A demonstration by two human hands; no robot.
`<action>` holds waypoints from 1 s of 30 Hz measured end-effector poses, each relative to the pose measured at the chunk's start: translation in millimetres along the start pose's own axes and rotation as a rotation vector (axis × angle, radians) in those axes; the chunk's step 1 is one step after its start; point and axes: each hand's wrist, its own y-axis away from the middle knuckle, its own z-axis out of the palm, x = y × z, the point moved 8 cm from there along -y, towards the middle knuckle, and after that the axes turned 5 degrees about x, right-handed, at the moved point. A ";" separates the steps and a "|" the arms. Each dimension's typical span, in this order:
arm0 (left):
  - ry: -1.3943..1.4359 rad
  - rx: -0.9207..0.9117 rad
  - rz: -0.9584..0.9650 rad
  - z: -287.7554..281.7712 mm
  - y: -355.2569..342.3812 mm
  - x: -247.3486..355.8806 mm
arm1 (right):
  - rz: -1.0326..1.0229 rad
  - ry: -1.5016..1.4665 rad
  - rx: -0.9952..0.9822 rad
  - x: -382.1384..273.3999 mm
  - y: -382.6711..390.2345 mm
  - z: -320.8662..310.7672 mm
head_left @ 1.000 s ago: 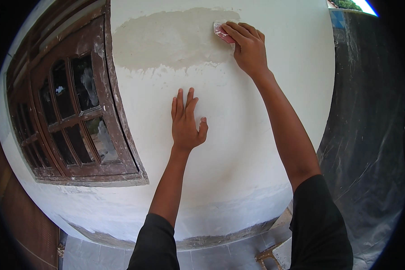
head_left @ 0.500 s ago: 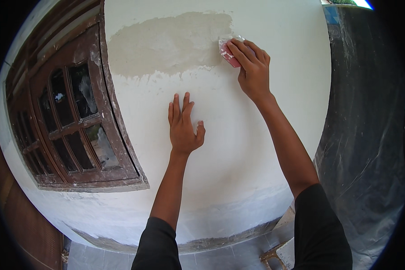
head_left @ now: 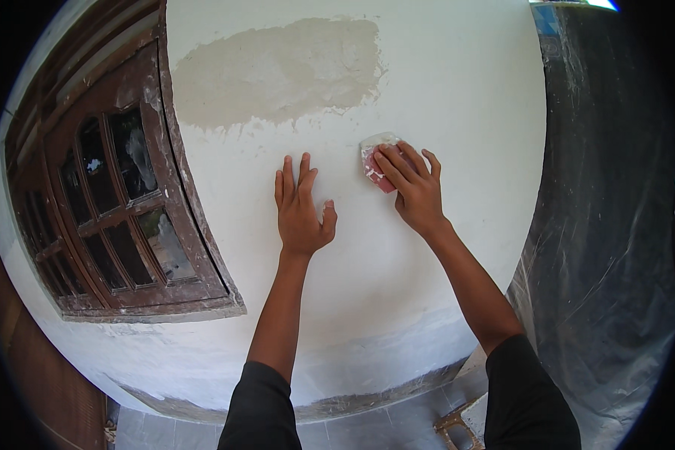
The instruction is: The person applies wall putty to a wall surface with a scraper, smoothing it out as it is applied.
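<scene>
At frame centre, right hand point(head_left: 415, 189) pressing pink sanding block point(head_left: 376, 162) flat against white wall point(head_left: 457, 97), fingers closed over it. Left hand point(head_left: 301, 207) lying open, palm flat on wall, just left of block. Grey bare patch point(head_left: 277, 71) showing above; brown wooden window point(head_left: 120, 202) sitting at left.

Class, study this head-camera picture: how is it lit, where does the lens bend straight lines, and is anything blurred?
Head view: soft, even daylight on the white plastered wall, no harsh shadows or glare; the brown wooden window frame bows with fisheye distortion; black corners ring the picture; the left hand and right hand on the pink sanding pad look sharp.
</scene>
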 end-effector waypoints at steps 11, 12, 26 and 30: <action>-0.008 -0.011 -0.009 1.6 1.5 1.3 | -0.080 0.056 0.373 29.0 -171.0 16.5; -0.006 -0.020 -0.014 2.0 1.8 -0.3 | -0.057 0.059 0.339 29.5 -161.8 26.0; 0.014 -0.003 0.006 0.4 0.6 0.0 | 0.095 0.005 0.013 -14.3 34.2 -0.2; 0.010 -0.012 0.002 1.9 1.2 0.9 | 0.211 -0.171 0.152 -16.8 18.2 -23.0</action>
